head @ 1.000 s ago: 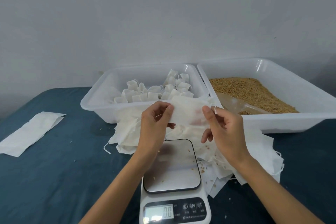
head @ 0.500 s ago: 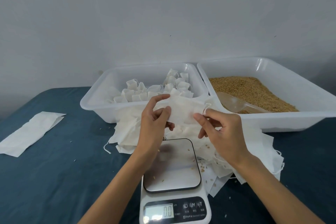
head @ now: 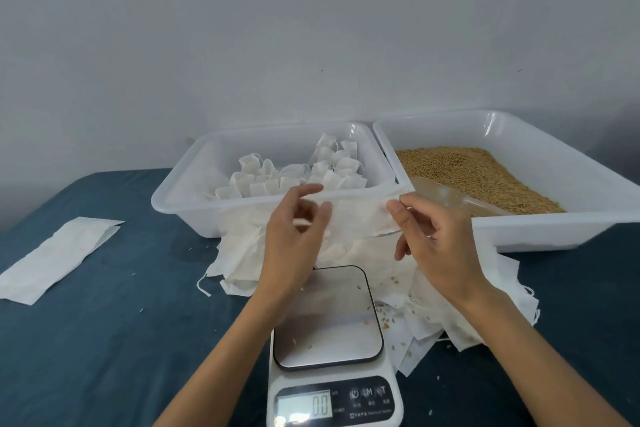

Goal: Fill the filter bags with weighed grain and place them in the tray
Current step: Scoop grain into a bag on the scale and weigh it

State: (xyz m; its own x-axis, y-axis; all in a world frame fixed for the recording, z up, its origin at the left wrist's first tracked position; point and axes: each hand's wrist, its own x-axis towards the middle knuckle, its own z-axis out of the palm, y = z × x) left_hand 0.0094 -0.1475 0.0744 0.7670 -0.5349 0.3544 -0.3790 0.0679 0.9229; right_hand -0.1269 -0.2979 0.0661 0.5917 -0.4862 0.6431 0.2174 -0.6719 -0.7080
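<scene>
Head: both hands on filter bag (head: 358, 215) (empty)

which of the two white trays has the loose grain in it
The right tray, next to the right hand, holds the brown grain and a scoop. The left tray holds only filled white filter bags.

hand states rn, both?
Left hand: pinching the left end of an empty filter bag.
Right hand: pinching the same bag's right end.
</scene>
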